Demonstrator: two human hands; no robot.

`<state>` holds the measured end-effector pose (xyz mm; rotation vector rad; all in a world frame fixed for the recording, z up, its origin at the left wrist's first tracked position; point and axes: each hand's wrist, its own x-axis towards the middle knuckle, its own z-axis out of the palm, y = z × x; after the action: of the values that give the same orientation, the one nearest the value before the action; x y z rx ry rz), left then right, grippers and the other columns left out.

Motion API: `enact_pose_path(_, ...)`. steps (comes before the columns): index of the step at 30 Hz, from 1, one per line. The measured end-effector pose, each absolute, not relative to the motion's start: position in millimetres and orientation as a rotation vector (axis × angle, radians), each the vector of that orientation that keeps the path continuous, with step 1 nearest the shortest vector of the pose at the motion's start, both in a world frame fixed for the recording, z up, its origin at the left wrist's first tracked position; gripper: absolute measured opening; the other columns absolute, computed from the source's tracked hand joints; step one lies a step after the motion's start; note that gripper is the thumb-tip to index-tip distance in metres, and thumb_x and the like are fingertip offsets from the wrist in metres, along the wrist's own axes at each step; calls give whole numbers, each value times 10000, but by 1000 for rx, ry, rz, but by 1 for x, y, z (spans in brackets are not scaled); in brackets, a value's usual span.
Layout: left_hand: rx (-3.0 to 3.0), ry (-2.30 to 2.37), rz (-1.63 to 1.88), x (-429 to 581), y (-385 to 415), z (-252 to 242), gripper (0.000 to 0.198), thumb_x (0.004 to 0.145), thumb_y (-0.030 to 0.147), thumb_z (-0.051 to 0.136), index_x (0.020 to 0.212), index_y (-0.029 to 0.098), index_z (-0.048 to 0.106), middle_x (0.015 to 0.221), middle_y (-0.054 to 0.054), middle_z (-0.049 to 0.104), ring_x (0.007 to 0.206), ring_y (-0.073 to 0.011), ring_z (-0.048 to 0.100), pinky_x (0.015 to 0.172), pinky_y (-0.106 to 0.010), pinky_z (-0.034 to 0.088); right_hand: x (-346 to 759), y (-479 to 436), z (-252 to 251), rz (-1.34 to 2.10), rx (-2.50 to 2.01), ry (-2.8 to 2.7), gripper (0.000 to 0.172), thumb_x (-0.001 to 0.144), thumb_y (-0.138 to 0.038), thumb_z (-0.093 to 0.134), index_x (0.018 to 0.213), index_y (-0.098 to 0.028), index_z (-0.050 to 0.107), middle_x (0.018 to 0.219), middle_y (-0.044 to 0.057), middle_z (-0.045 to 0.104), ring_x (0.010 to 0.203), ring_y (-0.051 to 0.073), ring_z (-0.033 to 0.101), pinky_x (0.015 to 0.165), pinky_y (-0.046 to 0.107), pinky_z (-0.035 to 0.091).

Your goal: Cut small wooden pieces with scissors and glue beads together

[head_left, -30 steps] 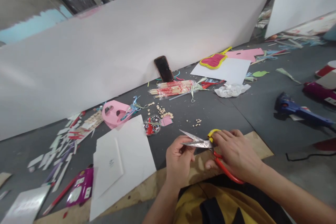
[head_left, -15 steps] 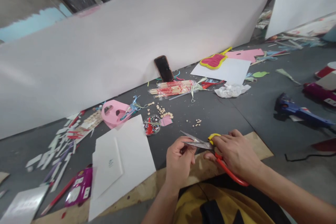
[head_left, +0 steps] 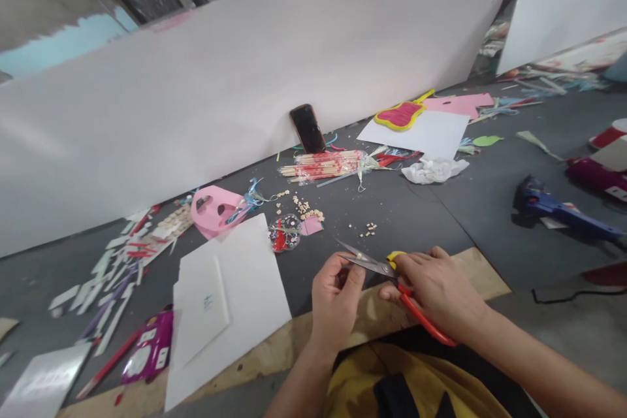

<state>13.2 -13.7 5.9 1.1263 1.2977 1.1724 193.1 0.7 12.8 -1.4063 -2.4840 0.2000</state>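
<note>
My right hand (head_left: 435, 294) grips a pair of scissors (head_left: 369, 264) with steel blades and red and yellow handles. The blades point left, nearly closed, over my left hand (head_left: 336, 300). That hand's fingers are curled at the blades, and its thumb is just under them. Anything thin held there is hidden or too small to tell. Both hands are above a plywood board (head_left: 357, 320) at the edge of the dark floor mat (head_left: 406, 222).
White paper sheets (head_left: 230, 300) lie left of my hands. Ahead are beads, a pink cut-out (head_left: 213, 212) and a bundle of wooden sticks (head_left: 321, 166). A phone (head_left: 307, 128) leans on a white board (head_left: 196, 104). A blue glue gun (head_left: 553, 209) lies to the right.
The scissor blades have closed from a wider gap. Both hands have shifted only slightly.
</note>
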Motion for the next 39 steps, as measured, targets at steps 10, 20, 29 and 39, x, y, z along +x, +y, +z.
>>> enact_pose_path(10,1145,1278,1130,10,-12,9,202,826,344,586,772,156,636,521,59,422,450,-59,315,449,-181,279,196,3,14,163,-1444,-2542,288,785,-436,572,889,-174,512,840,100,662,780,265,604,717,364,281)
enact_pose_path(20,1010,1185,1130,12,-12,2,231,761,372,651,721,144,648,565,29,489,452,-59,323,443,-185,285,194,1,10,185,-1374,-2508,384,875,-559,420,777,-196,499,714,65,648,624,215,574,670,344,258)
enact_pose_path(29,1219,1298,1137,11,-11,11,183,789,307,611,705,147,641,635,-7,557,593,-116,467,557,-205,379,194,2,12,103,-1404,-2512,407,906,-540,376,757,-188,516,669,55,645,608,207,586,668,339,245)
enact_pose_path(39,1358,1416,1159,15,-14,12,207,841,291,556,701,154,623,662,2,558,617,-114,476,587,-203,377,194,-2,3,146,-1371,-2537,452,944,-519,317,684,-200,503,532,13,627,488,176,575,612,313,234)
